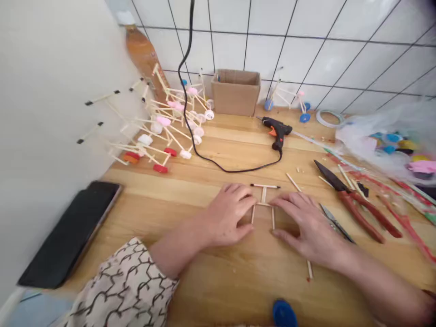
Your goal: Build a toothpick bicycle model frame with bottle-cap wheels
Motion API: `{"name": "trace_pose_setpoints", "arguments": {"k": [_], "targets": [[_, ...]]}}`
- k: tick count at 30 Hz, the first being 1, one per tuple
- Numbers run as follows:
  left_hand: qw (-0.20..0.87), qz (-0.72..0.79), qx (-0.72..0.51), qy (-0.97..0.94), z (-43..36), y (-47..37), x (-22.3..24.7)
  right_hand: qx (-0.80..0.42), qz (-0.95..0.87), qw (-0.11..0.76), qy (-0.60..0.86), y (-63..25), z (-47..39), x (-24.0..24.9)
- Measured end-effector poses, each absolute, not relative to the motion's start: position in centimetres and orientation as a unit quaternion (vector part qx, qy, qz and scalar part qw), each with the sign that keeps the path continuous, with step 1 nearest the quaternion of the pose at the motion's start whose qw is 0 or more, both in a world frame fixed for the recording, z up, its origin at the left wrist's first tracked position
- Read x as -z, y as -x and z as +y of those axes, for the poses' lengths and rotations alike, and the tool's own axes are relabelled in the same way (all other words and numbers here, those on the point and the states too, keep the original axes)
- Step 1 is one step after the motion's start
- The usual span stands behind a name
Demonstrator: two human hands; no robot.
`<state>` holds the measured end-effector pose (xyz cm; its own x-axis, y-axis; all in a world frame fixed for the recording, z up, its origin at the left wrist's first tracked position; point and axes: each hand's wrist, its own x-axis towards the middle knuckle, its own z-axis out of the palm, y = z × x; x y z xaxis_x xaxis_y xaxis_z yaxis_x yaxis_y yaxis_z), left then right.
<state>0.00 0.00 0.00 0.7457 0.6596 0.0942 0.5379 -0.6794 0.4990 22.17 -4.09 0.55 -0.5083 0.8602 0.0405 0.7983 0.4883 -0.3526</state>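
Landmark: stick frame (264, 204), on the wooden surface (204, 272) between the hands.

- Phone (71, 234), dark: far left of the frame, by the surface's left edge.
- Stick models (163, 122) with coloured caps: behind-left; overlapping, count unclear. Bottle (145, 54) behind them, lower part hidden.
- Left hand (226, 215): half-curled, thumb and fingertips parted, touching the frame's left side and covering part of it.
- Cardboard box (235, 97): behind the frame, contents mostly hidden.
- Glue gun (277, 131): behind-right; its black cord leaves the view at the top.
- Blue cap (284, 313): in front, cut off below.
- Right hand (308, 225): half-curled, thumb and fingers apart, touching the frame's right side; a loose stick (309, 270) runs partly beneath.
- Slim metal tool (337, 222): right, partly hidden by that hand.
- Red-handled cutters (357, 204): farther right.
- Plastic bag (391, 141): far right, blurred, cut off.

Open room: directly before the frame, between the forearms; also left, towards the phone.
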Motion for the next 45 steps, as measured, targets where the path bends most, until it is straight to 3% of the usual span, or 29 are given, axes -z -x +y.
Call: {"name": "trace_pose_setpoints", "arguments": {"k": [45], "targets": [[0.225, 0.327, -0.138, -0.907, -0.19, 0.17, -0.12, -0.147, -0.859, 0.120, 0.476, -22.13, -4.05, -0.56]]}}
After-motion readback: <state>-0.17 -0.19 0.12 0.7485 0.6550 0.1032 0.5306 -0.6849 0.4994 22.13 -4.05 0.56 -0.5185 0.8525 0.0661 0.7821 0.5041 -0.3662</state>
